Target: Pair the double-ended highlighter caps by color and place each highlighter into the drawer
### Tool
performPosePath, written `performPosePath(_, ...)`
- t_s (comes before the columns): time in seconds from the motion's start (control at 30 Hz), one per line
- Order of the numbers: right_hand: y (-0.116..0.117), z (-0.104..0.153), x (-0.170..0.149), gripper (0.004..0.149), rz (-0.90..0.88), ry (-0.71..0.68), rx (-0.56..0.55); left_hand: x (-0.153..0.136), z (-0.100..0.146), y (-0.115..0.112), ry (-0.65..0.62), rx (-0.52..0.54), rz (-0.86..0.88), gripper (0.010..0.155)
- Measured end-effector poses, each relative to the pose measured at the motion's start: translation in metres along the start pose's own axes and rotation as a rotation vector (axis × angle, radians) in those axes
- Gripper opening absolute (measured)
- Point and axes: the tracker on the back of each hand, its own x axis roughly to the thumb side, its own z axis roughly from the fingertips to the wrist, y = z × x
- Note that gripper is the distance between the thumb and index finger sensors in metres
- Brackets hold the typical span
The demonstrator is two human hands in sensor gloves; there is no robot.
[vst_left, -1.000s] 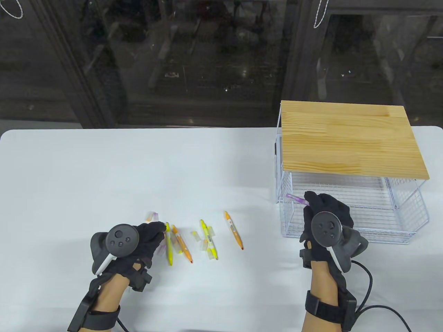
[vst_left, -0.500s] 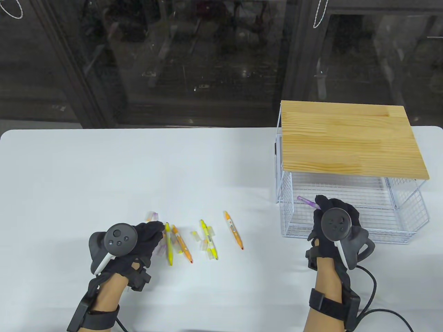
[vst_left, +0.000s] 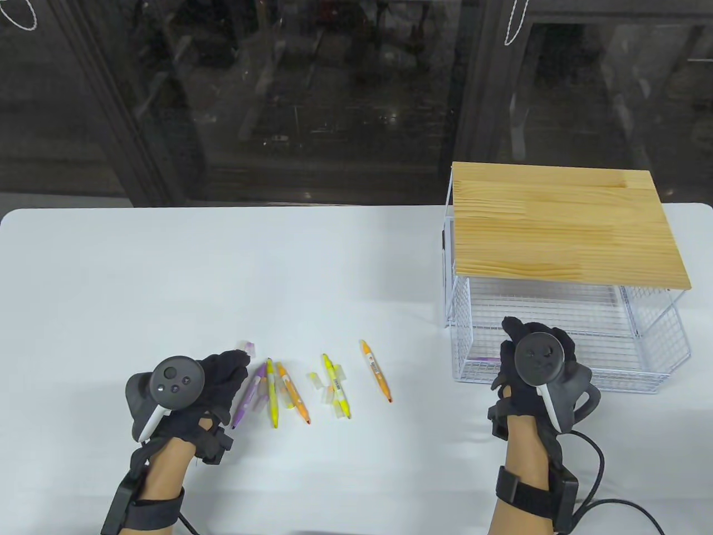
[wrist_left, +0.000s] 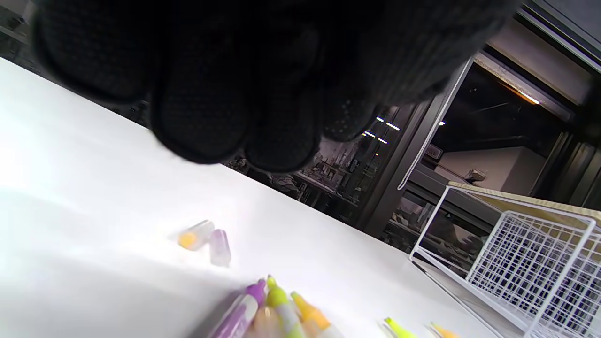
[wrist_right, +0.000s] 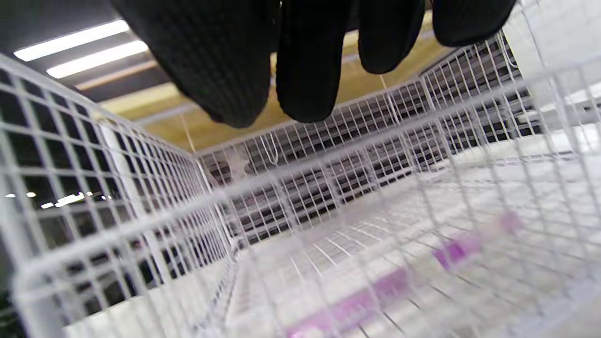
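Highlighters (vst_left: pixel 289 390) lay in a loose cluster on the white table (vst_left: pixel 167 267), near-left of centre; one purple highlighter (wrist_right: pixel 389 281) already sat on the floor of the wire drawer (vst_left: pixel 657 345), blurred in the right wrist view. Drawer unit with a wood top (vst_left: pixel 562 223) stood at the far right, drawer pulled out toward the near side.

Right hand (vst_left: pixel 529 362) hovered over the drawer's near-left part, fingers (wrist_right: pixel 305 61) relaxed and hanging straight, holding nothing. Left hand (vst_left: pixel 200 384) sat at the left end of the cluster, fingers (wrist_left: pixel 202 108) loosely bunched above the table; nothing seen in its grasp.

On the table, left to right: second purple highlighter (vst_left: pixel 248 395) just beside the left hand, yellow one (vst_left: pixel 272 398) touching or nearly touching it, orange one (vst_left: pixel 294 398), another yellow one (vst_left: pixel 337 393), then a lone orange one (vst_left: pixel 376 379) slightly apart. Two loose caps, orange cap (wrist_left: pixel 195 234) and purple cap (wrist_left: pixel 219 246), lay just beyond the cluster's far-left end; more clear caps (vst_left: pixel 326 390) were scattered around the second yellow pen.

Step judged: first pen deposited, four or five to go. Next move likely calls for the left hand to pick the purple pen, fit the purple cap, and check the end colours match before carrying it right to the drawer.
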Motion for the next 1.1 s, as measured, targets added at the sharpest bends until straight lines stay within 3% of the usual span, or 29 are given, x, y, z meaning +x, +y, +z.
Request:
performPosePath(0.23, -0.025, 0.022, 0.032, 0.044, -0.011, -0.124, -0.225, -0.001, 0.0, 0.0, 0.004, -0.006, -0.009, 0.047)
performPosePath(0.53, -0.029, 0.045, 0.069, 0.041, -0.058, -0.316, -0.256, -0.001, 0.0, -0.001, 0.011, -0.019, -0.017, 0.047)
performPosePath(0.77, -0.019, 0.059, 0.092, 0.041, -0.051, -0.405, -0.224, 0.0, 0.0, -0.001, 0.019, -0.035, -0.022, 0.047)
performPosePath(1.1, 0.02, 0.064, 0.111, 0.043, -0.098, -0.509, 0.042, 0.0, -0.001, -0.003, 0.019, -0.045, -0.025, 0.047)
